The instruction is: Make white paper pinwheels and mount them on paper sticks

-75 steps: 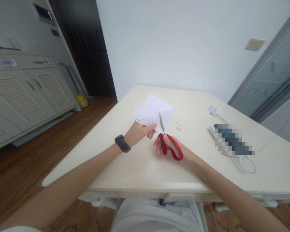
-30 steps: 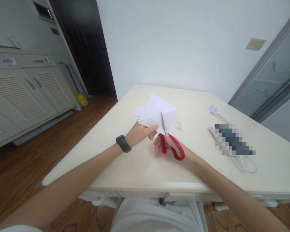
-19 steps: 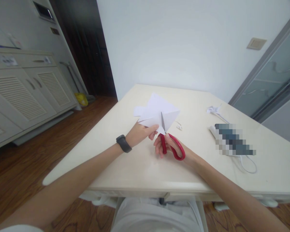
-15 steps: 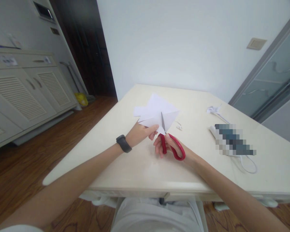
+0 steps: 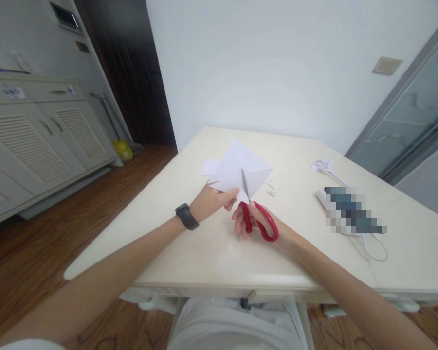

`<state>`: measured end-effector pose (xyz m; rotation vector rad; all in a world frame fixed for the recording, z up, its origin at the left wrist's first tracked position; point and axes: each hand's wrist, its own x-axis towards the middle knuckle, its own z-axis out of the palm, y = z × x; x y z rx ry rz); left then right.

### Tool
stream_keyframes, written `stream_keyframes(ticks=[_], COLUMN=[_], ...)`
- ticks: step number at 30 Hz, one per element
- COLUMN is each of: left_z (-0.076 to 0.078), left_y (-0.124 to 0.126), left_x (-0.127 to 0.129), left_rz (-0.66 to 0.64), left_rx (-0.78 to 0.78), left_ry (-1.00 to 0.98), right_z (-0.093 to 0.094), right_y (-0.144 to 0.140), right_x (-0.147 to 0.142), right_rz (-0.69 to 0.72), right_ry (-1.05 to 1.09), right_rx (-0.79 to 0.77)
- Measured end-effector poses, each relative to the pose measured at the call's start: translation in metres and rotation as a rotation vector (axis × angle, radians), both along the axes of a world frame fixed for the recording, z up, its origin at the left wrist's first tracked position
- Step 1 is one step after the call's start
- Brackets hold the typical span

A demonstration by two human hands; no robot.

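A white sheet of paper [image 5: 237,160] with slits cut into it is held above the table, pinched at its near edge by my left hand [image 5: 219,195]. A dark band sits on that wrist. My right hand [image 5: 257,218] is wrapped round the red handles of a pair of scissors [image 5: 269,228]. One grey blade lies over the paper and points away from me; the other blade is hidden under the sheet. Small paper scraps [image 5: 270,190] lie on the table just right of the sheet. Another white paper piece [image 5: 209,167] shows behind its left side.
The cream table [image 5: 190,253] stands against a white wall. On its right lie a blurred-out dark device [image 5: 354,211] on a white object, a looped white cord [image 5: 375,250] and a crumpled white thing [image 5: 323,166] on a strip. A louvred cabinet [image 5: 32,141] is far left.
The paper has turned and shifted slightly, its far corner a little up and right, showing more of the piece behind. The scissors have tilted very slightly left. Both hands stay nearly in place.
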<state>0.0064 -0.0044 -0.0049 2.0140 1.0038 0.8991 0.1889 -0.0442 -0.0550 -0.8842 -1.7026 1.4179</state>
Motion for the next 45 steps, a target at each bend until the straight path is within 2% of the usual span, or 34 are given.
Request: stream_keyframes(ticks=[14, 22, 28, 45], left_z=[-0.002, -0.001, -0.001, 0.0], left_y=[0.001, -0.001, 0.0, -0.001], left_x=[0.001, 0.003, 0.003, 0.002], left_rz=[-0.035, -0.024, -0.033, -0.062], left_rx=[0.029, 0.041, 0.058, -0.009], left_ry=[-0.011, 0.039, 0.048, 0.01], right_z=[-0.001, 0.015, 0.017, 0.018], right_y=[0.0, -0.007, -0.007, -0.006], right_x=[-0.001, -0.007, -0.007, -0.008], right_rz=[0.016, 0.032, 0.035, 0.058], right_ry=[0.033, 0.056, 0.056, 0.046], right_rx=[-0.012, -0.002, -0.002, -0.013])
